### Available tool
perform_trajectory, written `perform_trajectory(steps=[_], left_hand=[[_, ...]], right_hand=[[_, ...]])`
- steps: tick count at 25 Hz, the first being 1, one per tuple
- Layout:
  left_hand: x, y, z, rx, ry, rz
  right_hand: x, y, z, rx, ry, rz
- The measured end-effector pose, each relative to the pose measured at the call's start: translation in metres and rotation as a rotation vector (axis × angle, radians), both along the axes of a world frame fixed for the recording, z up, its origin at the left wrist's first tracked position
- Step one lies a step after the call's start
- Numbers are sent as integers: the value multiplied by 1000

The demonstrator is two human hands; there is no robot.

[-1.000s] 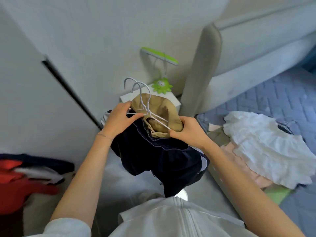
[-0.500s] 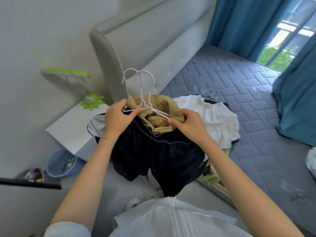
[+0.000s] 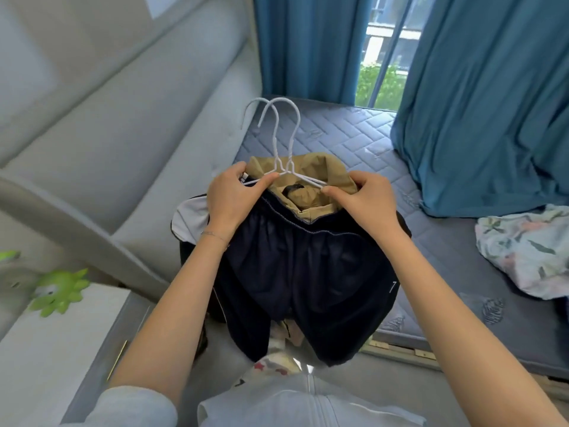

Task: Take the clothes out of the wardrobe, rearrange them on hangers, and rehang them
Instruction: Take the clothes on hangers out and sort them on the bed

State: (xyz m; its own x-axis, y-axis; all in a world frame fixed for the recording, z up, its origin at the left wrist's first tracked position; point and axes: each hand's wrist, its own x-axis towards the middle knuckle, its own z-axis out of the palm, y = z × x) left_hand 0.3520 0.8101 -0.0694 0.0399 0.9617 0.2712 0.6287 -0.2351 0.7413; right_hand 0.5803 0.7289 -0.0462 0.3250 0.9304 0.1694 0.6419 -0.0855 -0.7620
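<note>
**Hangers (image 3: 278,140) held level by both ends**

Left hand (image 3: 234,197) and right hand (image 3: 365,201) each pinch one end of the two hangers, clamped on wire. Tan garment (image 3: 311,167) sits on them, and navy shorts (image 3: 304,266) dangle in front. Guessing the two-ended grip keeps everything level so nothing slides off. Headboard (image 3: 138,127) crowds the left, curtain (image 3: 492,103) the right, floral cloth (image 3: 529,251) farther right. Straight ahead over the mattress (image 3: 354,140) looks roomiest.
</note>
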Motion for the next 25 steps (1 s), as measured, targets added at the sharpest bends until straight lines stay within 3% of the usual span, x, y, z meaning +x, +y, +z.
perform_trajectory(steps=[12, 18, 25], left_hand=[[98, 195, -165, -435, 161, -313], [137, 273, -270, -446, 220, -286], [167, 364, -408, -414, 150, -276]], right_hand=[[76, 167, -167, -379, 28, -158], [113, 251, -265, -433, -15, -132], [157, 349, -401, -433, -188, -94]])
